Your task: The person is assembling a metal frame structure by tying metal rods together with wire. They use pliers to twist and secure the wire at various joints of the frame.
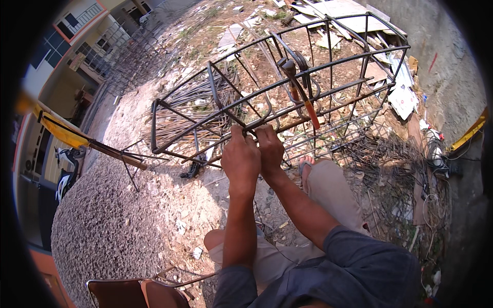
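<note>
A long cage of steel rebar (218, 97) stretches across in front of me, raised above the ground, with bent stirrups joining its long bars. My left hand (240, 160) is closed at the near lower bar, fingertips pinched beside a stirrup joint. Right against it, my right hand (270, 149) has its fingers curled and pressed together at the same bar. What lies between the fingertips is hidden. To the right of my hands, a dark metal tool with orange-red handles (311, 114) hangs over the cage bars. Several bent dark bars (302, 69) hang behind it.
Behind the cage lies a pile of loose rebar pieces (190, 115). A gravel heap (102, 220) rises at left, above a brown chair (118, 293). Tangled wire and scrap (377, 154) lie at right by a concrete wall (447, 66). Broken boards (349, 13) cover the far ground.
</note>
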The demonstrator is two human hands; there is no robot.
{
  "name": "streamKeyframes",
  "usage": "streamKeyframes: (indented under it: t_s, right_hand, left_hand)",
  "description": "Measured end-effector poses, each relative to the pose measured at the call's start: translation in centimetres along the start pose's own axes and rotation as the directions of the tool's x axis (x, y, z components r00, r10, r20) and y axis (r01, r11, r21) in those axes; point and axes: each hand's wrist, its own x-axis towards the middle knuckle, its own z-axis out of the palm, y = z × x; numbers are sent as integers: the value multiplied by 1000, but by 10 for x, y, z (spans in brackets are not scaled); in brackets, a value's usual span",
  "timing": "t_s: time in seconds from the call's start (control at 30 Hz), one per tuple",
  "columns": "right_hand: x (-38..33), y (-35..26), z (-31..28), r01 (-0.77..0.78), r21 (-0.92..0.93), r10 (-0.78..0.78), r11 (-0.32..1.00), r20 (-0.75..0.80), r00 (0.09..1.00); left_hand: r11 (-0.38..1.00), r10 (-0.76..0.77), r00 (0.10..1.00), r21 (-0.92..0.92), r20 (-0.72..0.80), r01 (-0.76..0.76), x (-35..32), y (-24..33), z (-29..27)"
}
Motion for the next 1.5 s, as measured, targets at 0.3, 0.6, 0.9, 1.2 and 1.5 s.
streamKeyframes:
  t_s: [0.3,0.6,0.9,1.2,1.5]
  right_hand:
    - [3,-3,6,48,-197,-42,979,36,998]
    - [19,9,0,71,-201,-36,977,176,984]
    - [37,14,-34,-62,105,14,993,408,913]
    - [53,16,-34,-123,-207,222,971,577,786]
    - [24,31,-16,-336,384,277,860,201,940]
  left_hand:
    - [831,22,1000,-556,10,-13,0,-30,11]
    - [387,-94,991,-913,98,127,1,-33,34]
    - [351,-72,995,-936,-65,-35,3,-45,54]
    - [360,-142,987,-925,78,125,8,-46,40]
    - [182,-82,990,-975,116,130,19,-53,46]
